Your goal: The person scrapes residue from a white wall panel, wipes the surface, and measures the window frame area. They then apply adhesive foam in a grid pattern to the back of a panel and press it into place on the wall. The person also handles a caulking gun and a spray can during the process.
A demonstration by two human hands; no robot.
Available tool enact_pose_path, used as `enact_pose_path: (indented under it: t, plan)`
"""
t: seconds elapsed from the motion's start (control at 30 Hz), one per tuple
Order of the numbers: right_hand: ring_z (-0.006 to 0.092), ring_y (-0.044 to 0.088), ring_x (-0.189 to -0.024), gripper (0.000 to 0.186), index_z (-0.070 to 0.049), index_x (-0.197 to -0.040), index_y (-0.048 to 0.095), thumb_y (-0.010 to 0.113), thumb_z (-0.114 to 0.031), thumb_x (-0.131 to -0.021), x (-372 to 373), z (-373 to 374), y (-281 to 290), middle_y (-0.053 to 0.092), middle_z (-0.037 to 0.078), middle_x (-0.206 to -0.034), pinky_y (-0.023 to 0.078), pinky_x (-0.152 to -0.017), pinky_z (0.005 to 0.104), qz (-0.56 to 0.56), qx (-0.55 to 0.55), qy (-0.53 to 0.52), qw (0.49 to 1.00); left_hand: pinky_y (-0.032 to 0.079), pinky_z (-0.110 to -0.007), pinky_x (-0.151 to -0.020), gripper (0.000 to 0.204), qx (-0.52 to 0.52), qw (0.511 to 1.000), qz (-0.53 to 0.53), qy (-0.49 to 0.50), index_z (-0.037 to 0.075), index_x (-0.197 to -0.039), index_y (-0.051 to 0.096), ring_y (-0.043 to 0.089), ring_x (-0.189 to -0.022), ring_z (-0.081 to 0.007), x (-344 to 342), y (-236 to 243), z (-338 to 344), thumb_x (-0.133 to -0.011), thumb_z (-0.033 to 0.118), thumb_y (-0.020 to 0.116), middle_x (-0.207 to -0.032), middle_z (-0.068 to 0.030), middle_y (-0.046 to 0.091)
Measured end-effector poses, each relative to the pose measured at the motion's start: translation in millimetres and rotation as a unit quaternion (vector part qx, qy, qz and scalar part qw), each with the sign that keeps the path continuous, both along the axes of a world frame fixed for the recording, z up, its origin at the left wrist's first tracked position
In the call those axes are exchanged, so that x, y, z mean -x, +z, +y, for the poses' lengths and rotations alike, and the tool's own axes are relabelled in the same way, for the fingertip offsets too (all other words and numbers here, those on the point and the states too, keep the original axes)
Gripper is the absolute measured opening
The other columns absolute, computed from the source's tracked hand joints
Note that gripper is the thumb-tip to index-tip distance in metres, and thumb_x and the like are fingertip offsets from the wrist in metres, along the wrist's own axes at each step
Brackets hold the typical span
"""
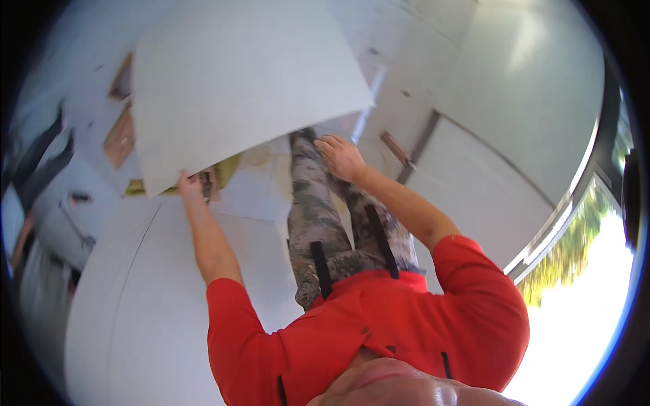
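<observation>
A large white flat panel (pixel 250 81) is tilted up in front of me, its near edge running from lower left to upper right. My left hand (pixel 193 187) grips that edge near the lower-left corner, fingers closed over it. My right hand (pixel 342 159) is off the panel, just below its right part and against my camouflage trouser leg (pixel 315 203). Its fingers are stretched toward the leg and hold nothing that I can see. Behind my left hand, partly covered by the panel, are an olive-yellow piece (pixel 227 172) and something dark I cannot make out.
Brown wooden pieces (pixel 120 135) lie left of the panel. A brown-handled tool (pixel 395 147) lies right of my right hand, beside large pale boards (pixel 474 176). Another person's dark-clad legs (pixel 40 152) show at far left. A bright window (pixel 575 250) is at right.
</observation>
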State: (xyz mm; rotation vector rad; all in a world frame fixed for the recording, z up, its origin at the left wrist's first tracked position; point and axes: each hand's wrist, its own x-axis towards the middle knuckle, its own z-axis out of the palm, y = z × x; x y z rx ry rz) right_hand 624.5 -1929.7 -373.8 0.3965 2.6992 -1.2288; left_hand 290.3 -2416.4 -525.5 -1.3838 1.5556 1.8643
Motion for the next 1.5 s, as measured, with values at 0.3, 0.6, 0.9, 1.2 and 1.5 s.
enact_pose_path:
  t: [0.3, 0.6, 0.9, 1.2, 1.5]
  plan:
    - [0.0324, 0.069, -0.121, 0.084, -0.003, -0.152, 0.049, 0.089, -0.036, -0.086, -443, -4, -143, 0.065, 0.022, -0.141, 0.056, -0.101, 0.0451, -0.435, 0.125, -0.564, 0.691, 0.062, -0.056, -0.101, 0.031, 0.08, 0.991, -0.104, -0.032, -0.004, -0.134, 0.06, 0.07, -0.121, -0.0376, -39, -191, -38, -0.11, 0.015, 0.063, -0.131, -0.0202, 0.072]
    - [0.0216, 0.059, -0.126, 0.078, -0.015, -0.152, 0.045, 0.091, -0.014, -0.088, -459, 53, -376, 0.058, 0.007, -0.146, 0.049, -0.105, 0.0473, 0.057, 0.182, -0.841, 0.506, 0.06, -0.051, -0.106, 0.024, 0.055, 0.994, -0.073, -0.053, -0.004, -0.13, 0.064, 0.071, -0.119, -0.0357, -52, -115, -5, -0.108, 0.006, 0.063, -0.127, -0.0205, 0.074]
    - [0.0249, 0.071, -0.109, 0.038, 0.003, -0.122, 0.066, 0.086, -0.005, -0.09, -485, 112, -355, 0.073, 0.015, -0.123, 0.054, -0.103, 0.0405, 0.115, 0.088, -0.803, 0.578, 0.069, -0.041, -0.097, 0.025, -0.012, 0.999, -0.01, -0.034, -0.016, -0.126, 0.062, 0.075, -0.113, -0.0381, 95, 166, 154, -0.104, -0.004, 0.062, -0.12, -0.0255, 0.072]
    - [0.0202, 0.069, -0.108, 0.039, 0.005, -0.125, 0.07, 0.085, -0.014, -0.095, -475, 107, -247, 0.074, 0.011, -0.121, 0.052, -0.105, 0.0377, 0.093, 0.083, -0.754, 0.644, 0.068, -0.039, -0.094, 0.018, 0.11, 0.98, 0.061, -0.155, -0.002, -0.12, 0.071, 0.078, -0.106, -0.027, 36, 90, 128, -0.103, 0.005, 0.072, -0.115, -0.0143, 0.079]
    - [0.0262, 0.065, -0.121, 0.057, 0.003, -0.139, 0.062, 0.082, -0.015, -0.089, -408, 138, -108, 0.068, 0.015, -0.134, 0.05, -0.111, 0.044, 0.046, 0.127, -0.674, 0.727, 0.061, -0.05, -0.105, 0.035, 0.121, 0.988, -0.072, -0.059, 0.004, -0.141, 0.055, 0.066, -0.126, -0.031, -132, -119, 83, -0.111, 0.021, 0.064, -0.135, -0.0123, 0.067]
